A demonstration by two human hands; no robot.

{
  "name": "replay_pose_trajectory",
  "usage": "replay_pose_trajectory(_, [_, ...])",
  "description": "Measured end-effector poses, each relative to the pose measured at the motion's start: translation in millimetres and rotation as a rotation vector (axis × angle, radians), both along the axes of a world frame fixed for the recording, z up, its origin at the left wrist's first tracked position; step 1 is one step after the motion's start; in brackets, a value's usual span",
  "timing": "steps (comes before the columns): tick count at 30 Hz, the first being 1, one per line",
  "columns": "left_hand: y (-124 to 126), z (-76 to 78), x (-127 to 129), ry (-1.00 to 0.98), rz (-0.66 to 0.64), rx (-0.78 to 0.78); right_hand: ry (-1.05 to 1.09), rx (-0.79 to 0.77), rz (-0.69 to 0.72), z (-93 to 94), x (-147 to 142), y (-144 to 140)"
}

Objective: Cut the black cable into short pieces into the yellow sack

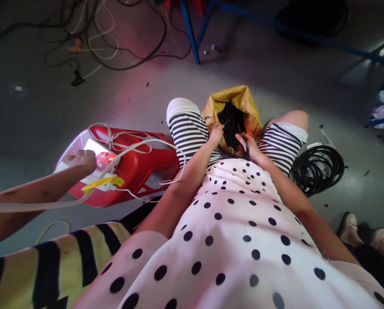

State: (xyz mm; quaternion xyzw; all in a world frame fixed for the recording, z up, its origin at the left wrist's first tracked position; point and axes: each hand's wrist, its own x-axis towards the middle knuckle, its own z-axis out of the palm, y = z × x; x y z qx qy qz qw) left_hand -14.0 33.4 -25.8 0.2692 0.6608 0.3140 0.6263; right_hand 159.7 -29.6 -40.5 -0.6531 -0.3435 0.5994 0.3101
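Black cable [246, 149] fast in right hand [251, 144], left hand [215, 133] unclear in grip, yellow bag [239, 95] ahead, red stool [137, 161] alongside.

Workshop: cable coil [335, 166] on floor [140, 105]

One head-worn camera looks steeply down at the hands [216, 134] [250, 146] from above.
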Motion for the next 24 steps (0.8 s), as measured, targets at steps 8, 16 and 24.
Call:
replay_pose_trajectory(8, [-2,15.9,3,-0.045,0.053,-0.086,-0.016,0.017,0.030,-5.8,3,1])
replay_pose_trajectory(16, [-3,11.8,3,-0.025,-0.032,-0.043,-0.007,0.027,0.040,0.1,2,2])
replay_pose_trajectory(24, [-9,3.5,-5,-0.075,-0.065,-0.010,0.044,0.009,-0.016,1.8,-2,1])
